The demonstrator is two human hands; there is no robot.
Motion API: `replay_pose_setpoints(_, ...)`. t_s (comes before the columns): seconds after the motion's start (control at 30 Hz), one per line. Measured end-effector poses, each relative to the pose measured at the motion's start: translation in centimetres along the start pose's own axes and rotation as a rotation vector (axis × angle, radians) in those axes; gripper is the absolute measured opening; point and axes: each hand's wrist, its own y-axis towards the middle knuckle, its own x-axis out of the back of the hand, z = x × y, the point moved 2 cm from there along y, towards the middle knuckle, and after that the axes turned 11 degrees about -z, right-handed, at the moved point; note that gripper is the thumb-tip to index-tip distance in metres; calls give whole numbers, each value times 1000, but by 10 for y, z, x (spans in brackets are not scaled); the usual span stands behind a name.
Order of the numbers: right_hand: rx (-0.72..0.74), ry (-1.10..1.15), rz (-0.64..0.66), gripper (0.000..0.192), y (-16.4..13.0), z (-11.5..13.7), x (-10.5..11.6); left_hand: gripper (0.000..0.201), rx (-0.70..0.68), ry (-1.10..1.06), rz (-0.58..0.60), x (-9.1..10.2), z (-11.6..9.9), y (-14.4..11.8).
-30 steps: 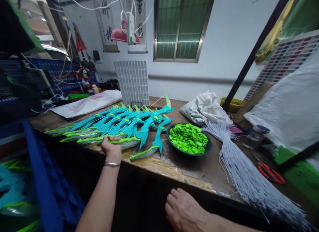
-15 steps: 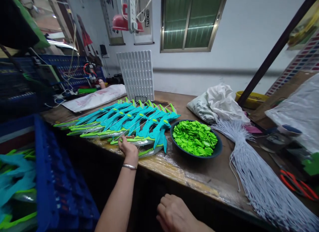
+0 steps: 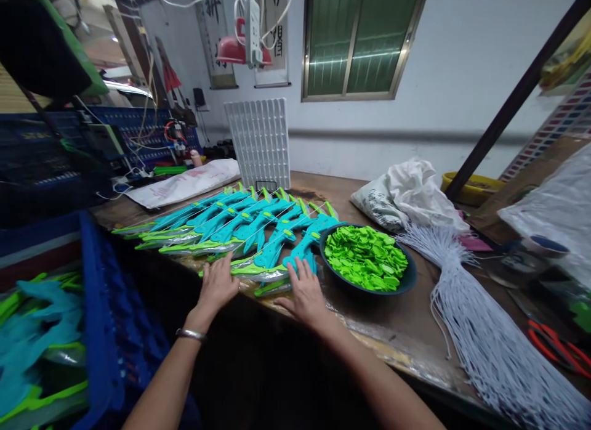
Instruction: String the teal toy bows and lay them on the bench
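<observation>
Several turquoise and lime-green toy bows (image 3: 268,220) with white strings lie overlapped in a row on the table. My left hand (image 3: 219,285) rests at the near-left green limb of the front bow, its fingers stretched forward rather than wrapped round it. Against the turquoise handle (image 3: 302,257) of the front bow lies my right hand (image 3: 307,292), fingers spread and thumb out to the left. Whether the left fingertips press on the limb or the string is hard to make out. Just right of the bows stands a dark bowl (image 3: 410,282) full of small lime-green plastic pieces (image 3: 367,257).
A blue crate (image 3: 99,331) holding more toy bows stands at the left. A bundle of white strings (image 3: 484,319) hangs over the table's right side, near red-handled scissors (image 3: 556,344). Behind are a white sack (image 3: 410,193) and an upright ribbed white panel (image 3: 258,140).
My right hand has risen from below the table edge and opened onto the front bow's handle. My left hand has shifted slightly left, its fingers now straighter. The view has tilted a little.
</observation>
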Motion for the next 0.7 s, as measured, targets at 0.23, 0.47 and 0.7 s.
replay_pose_setpoints(0.23, 38, -25, 44, 40, 39, -9, -40, 69, -151, 64, 201, 4, 30, -1)
replay_pose_setpoints(0.47, 10, -80, 77, 69, 77, -24, -35, 70, -77, 77, 98, -18, 22, 14)
replay_pose_setpoints(0.7, 58, -113, 161, 53, 108, -18, -40, 56, -41, 91, 84, -21, 39, 44)
